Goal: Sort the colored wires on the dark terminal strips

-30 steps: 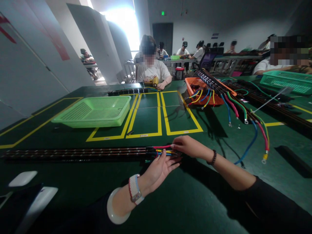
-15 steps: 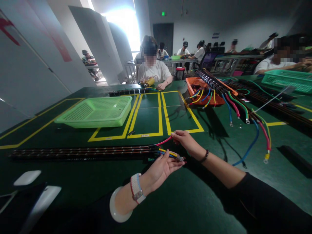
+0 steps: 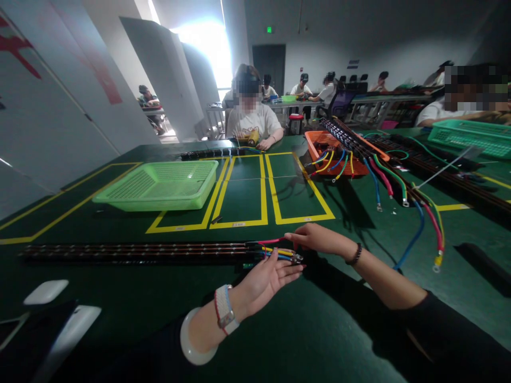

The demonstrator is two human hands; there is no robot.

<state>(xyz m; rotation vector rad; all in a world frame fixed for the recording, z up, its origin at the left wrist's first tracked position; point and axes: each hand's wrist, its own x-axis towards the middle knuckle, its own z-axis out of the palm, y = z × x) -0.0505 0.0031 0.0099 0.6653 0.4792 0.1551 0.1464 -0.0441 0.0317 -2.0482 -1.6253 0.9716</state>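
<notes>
A long black cable harness (image 3: pixel 136 250) lies across the near part of the table, its several coloured cables coming out at the right end. My left hand (image 3: pixel 268 279) is palm up, its thumb over the yellow and blue cables (image 3: pixel 281 254) and its fingers stretched out beneath them. Metal lugs (image 3: pixel 297 259) show at the cable tips, above those fingers. Just above the bundle, my right hand (image 3: pixel 319 238) pinches the end of a red cable (image 3: pixel 273 241), which runs back left to the harness. The fingertips partly hide that cable's end.
A light green basket (image 3: pixel 159 202) stands beyond the harness, near yellow tape rectangles (image 3: pixel 239 223). At right, another harness (image 3: pixel 347 133) rests across an orange basket (image 3: pixel 359 169), with coloured cables hanging down. A person (image 3: pixel 253 117) sits opposite. White objects (image 3: pixel 46 292) lie at lower left.
My right hand has moved slightly right and down, bringing the red cable from a raised slant to nearly level beside the others. My left hand stays almost in place.
</notes>
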